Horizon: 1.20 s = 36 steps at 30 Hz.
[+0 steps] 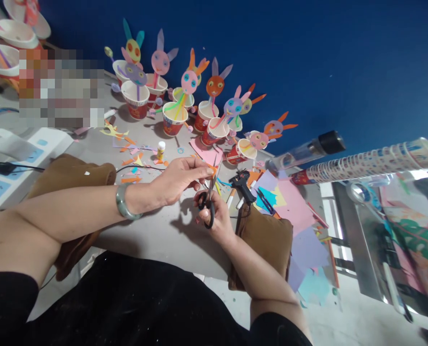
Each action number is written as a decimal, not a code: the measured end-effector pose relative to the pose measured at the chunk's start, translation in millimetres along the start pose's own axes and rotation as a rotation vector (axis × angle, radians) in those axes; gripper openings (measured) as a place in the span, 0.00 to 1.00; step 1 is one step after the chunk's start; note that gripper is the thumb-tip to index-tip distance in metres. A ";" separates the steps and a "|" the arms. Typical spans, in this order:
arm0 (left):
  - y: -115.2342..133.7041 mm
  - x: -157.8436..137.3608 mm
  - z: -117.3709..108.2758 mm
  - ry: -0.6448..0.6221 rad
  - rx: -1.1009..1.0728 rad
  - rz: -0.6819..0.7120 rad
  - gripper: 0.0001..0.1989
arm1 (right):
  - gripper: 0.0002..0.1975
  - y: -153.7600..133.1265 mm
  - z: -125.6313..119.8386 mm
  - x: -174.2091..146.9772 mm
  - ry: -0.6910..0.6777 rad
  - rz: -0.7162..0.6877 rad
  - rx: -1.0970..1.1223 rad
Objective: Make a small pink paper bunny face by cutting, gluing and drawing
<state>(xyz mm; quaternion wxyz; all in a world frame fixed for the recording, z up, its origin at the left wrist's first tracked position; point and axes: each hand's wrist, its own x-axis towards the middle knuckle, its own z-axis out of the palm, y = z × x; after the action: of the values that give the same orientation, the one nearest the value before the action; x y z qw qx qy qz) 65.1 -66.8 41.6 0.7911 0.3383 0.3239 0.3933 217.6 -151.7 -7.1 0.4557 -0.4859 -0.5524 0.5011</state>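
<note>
My right hand (216,217) grips a pair of scissors (210,211) by its black handles, with the two blades pointing up and slightly apart. Close beside them, my left hand (180,179) pinches a small piece of orange paper (214,170) between thumb and fingers, right at the blades. The outline of that piece is partly covered by my fingertips. Just right of the scissors lies a black glue gun (243,186). Orange, yellow and purple paper scraps (131,180) are scattered left of my hands, around a small bottle with a white lid (161,150).
Paper cups (175,120) with rabbit-headed figures stand along the blue wall (307,62). A long stack of cups (365,161) and coloured paper sheets (300,206) lie right. Brown cushions (267,240) sit under both forearms; a power strip (22,163) is at left.
</note>
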 end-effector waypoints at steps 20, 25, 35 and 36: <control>-1.4 -0.3 0.2 0.011 0.001 -0.020 0.11 | 0.30 2.9 2.2 2.8 0.033 0.002 0.000; -0.8 -0.5 0.1 0.004 0.016 -0.026 0.11 | 0.31 2.1 2.1 3.0 0.036 0.002 -0.011; 0.4 -0.6 -0.8 0.000 0.041 -0.003 0.08 | 0.32 0.7 0.5 2.9 0.052 0.037 -0.017; 0.3 -0.7 -1.2 -0.002 0.045 0.002 0.08 | 0.32 0.5 0.2 3.1 0.052 0.039 -0.020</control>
<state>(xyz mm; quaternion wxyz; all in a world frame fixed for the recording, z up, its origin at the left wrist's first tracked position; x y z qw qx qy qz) 63.7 -66.9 41.3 0.7833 0.3569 0.3316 0.3861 217.0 -148.7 -7.6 0.4551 -0.5141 -0.5357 0.4915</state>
